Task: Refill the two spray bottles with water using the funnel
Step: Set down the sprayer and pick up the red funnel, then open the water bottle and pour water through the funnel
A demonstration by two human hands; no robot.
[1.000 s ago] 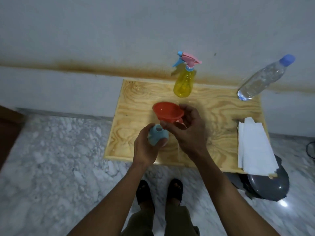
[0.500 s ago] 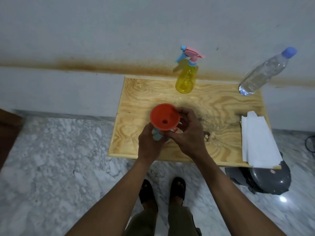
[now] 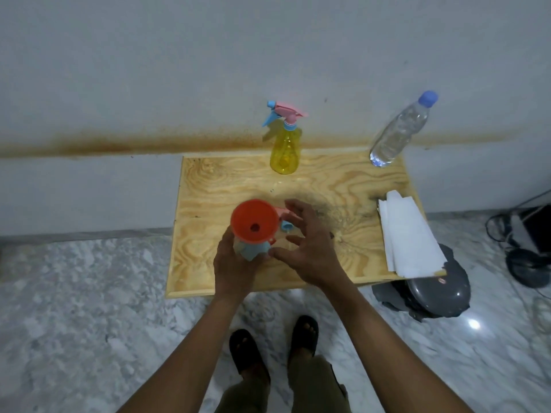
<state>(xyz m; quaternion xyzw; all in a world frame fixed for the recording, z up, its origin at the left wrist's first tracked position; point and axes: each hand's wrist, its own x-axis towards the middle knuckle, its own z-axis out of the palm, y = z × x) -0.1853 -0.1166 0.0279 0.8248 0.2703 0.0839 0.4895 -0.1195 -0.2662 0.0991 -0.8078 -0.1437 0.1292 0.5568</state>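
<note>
An orange funnel [image 3: 255,220] sits in the neck of a light blue spray bottle [image 3: 251,250] near the front of the wooden table [image 3: 214,189]. My left hand [image 3: 234,268] grips that bottle's body. Just right of the funnel, my right hand [image 3: 304,248] hovers with fingers spread, touching nothing. A pink and blue sprayer head [image 3: 285,219] lies on the table behind the funnel, partly hidden. A yellow spray bottle [image 3: 285,152] with its pink sprayer on stands at the back. A clear water bottle [image 3: 398,132] with a blue cap stands at the back right.
A stack of white paper towels [image 3: 408,236] lies on the table's right edge. A grey round object [image 3: 438,293] sits on the marble floor below it. Cables and a dark device [image 3: 527,242] lie at far right. A wall rises right behind the table.
The funnel has been set into the blue bottle's neck. My right hand has let go of the funnel and drawn back to the right with fingers spread.
</note>
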